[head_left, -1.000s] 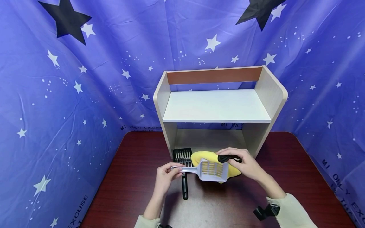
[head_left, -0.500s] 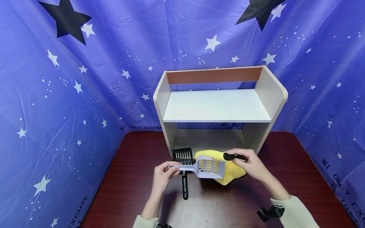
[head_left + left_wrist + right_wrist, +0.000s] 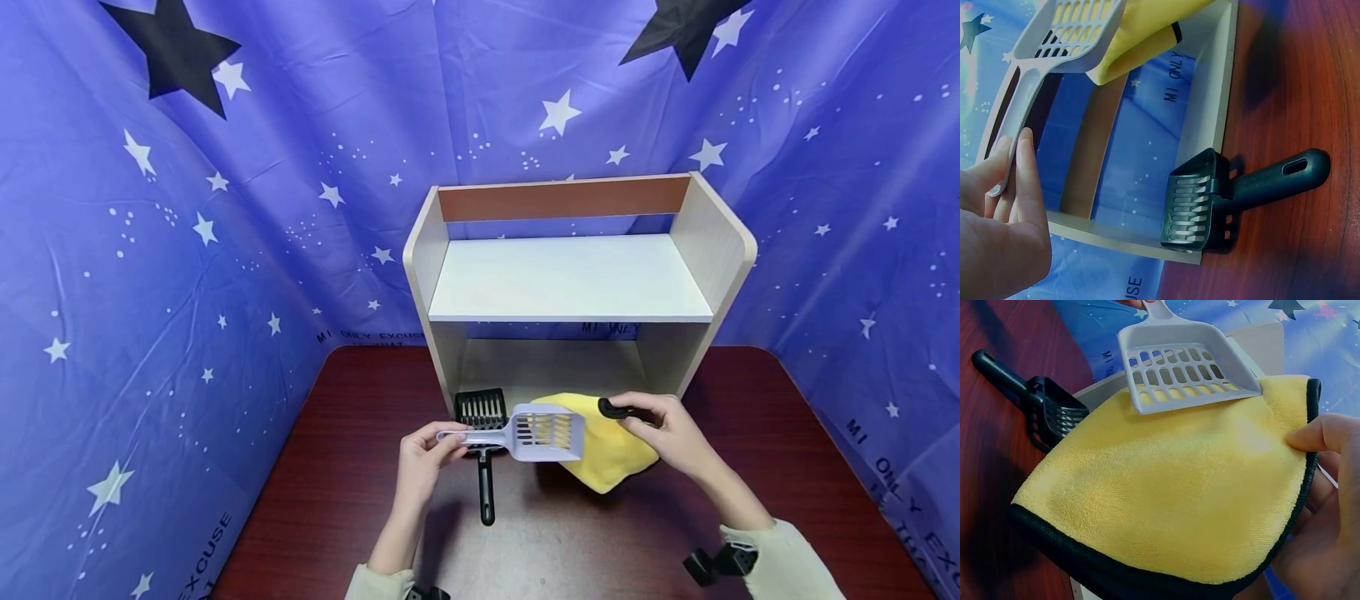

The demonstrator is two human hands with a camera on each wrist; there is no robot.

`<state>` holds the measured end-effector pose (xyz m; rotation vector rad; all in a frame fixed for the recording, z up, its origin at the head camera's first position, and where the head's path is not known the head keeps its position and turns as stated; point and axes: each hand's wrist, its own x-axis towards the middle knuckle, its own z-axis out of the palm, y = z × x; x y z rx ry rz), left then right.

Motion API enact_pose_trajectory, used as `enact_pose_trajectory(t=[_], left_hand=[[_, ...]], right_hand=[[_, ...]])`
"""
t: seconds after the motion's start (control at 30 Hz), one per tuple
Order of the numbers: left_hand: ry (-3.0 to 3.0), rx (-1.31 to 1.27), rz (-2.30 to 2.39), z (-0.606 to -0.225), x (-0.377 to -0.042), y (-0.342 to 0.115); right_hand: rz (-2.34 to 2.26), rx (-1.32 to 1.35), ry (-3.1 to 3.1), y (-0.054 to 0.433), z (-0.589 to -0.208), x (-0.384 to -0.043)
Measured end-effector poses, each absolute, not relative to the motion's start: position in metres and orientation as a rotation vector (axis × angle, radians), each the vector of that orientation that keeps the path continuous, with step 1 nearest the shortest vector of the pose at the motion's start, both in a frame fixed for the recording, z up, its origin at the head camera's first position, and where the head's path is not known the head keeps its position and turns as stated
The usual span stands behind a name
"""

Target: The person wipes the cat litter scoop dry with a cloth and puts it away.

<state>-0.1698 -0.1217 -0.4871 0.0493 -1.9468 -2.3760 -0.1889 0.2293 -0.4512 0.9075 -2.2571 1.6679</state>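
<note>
My left hand (image 3: 422, 463) pinches the handle end of a pale lilac slotted litter scoop (image 3: 547, 432), held up level over the table with its basket pointing right. In my right hand (image 3: 670, 427) is a yellow cloth (image 3: 611, 457) with a dark edging, pinched at one edge between thumb and fingers. The cloth hangs behind the scoop, and its yellow shows through the slots. The right wrist view has the scoop's basket (image 3: 1191, 365) overlapping the upper part of the cloth (image 3: 1166, 487). Beneath my left hand, a black slotted scoop (image 3: 1191, 209) lies by the shelf's left foot.
A two-tier wooden shelf unit (image 3: 570, 279) stands at the back of the dark red table (image 3: 360, 442). The black scoop's handle (image 3: 487, 492) points toward the front. A blue curtain with stars (image 3: 225, 275) surrounds the table.
My right hand has drawn the cloth rightward, so more of it shows beside the scoop. My left hand and the lilac scoop have shifted slightly left and up.
</note>
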Motion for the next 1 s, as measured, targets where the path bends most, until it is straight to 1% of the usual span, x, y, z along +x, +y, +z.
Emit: enact_pose_trajectory(t=[0.23,0.43,1.0], left_hand=[[-1.981,-0.086,-2.393,-0.489,-0.169,-0.122],[-2.020,-0.219,-2.401,-0.490,-0.168,-0.120],[-2.133,-0.379,-2.377,-0.490,-0.168,-0.114]], right_hand=[[1.697,0.785,-2.304,0.228,-0.449,-0.190],[1.728,0.757,-2.394,0.224,-0.449,-0.193],[1.811,0.946,-2.470,0.203,-0.441,-0.200]])
